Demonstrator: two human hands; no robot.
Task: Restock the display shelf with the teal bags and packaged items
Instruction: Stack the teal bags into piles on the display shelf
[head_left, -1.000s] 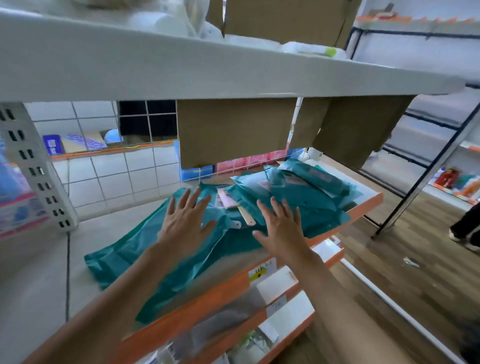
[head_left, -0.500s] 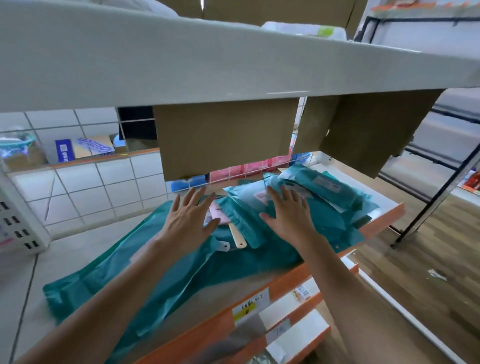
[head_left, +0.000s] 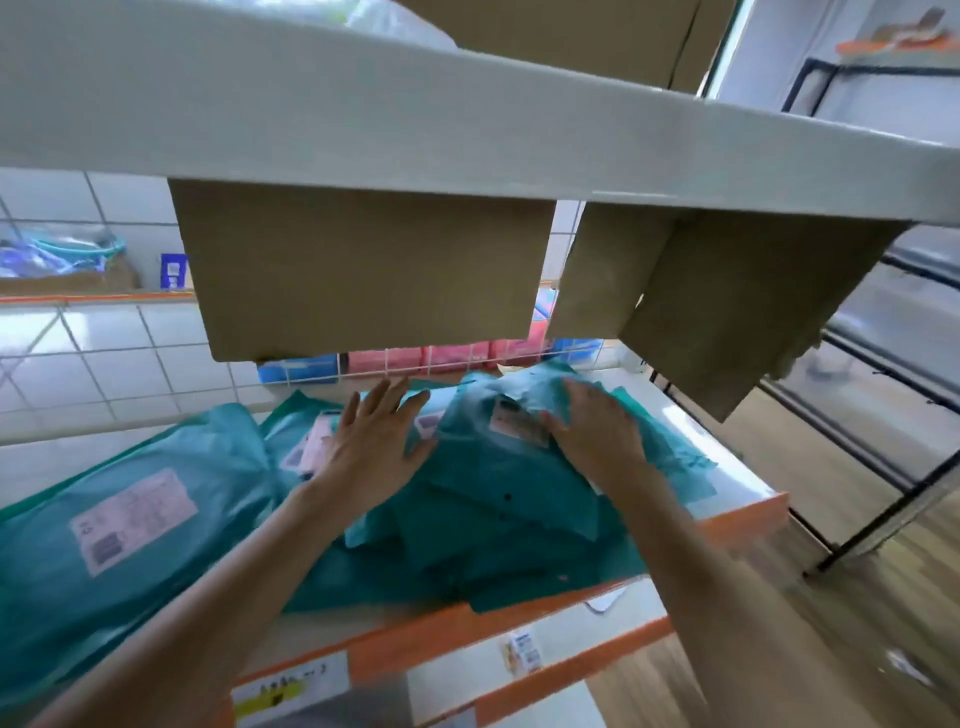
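The teal bags (head_left: 498, 509) are lying in a loose, overlapping pile on the display shelf (head_left: 426, 631), toward its right half. The shelf's orange front edge is running across below the pile.

1. The left hand (head_left: 371, 457) is stretching palm-down over the left side of the pile. Its fingers (head_left: 387, 402) are lying straight and spread wide, holding nothing. Whether the palm is pressing on the bags or hovering just above them cannot be told.
2. The right hand (head_left: 592, 436) is resting flat on the topmost bag (head_left: 483, 421), just beside that bag's printed sticker (head_left: 514, 423). Its fingers are lying close together, extended over the bag's far edge, and are not closing round anything.
3. A larger teal bag (head_left: 130, 519) with a pale sticker is lying on the left part of the shelf, its right edge touching the pile.
4. A small pink packet (head_left: 311, 447) is showing between the larger bag and the left hand.

Behind the pile, pink boxes (head_left: 415, 358) and blue boxes (head_left: 296, 370) are standing behind a white wire grille. Cardboard flaps (head_left: 363, 270) are hanging from the white upper shelf (head_left: 363, 104). A yellow price tag (head_left: 275, 696) is sitting on the shelf's front edge at lower left.
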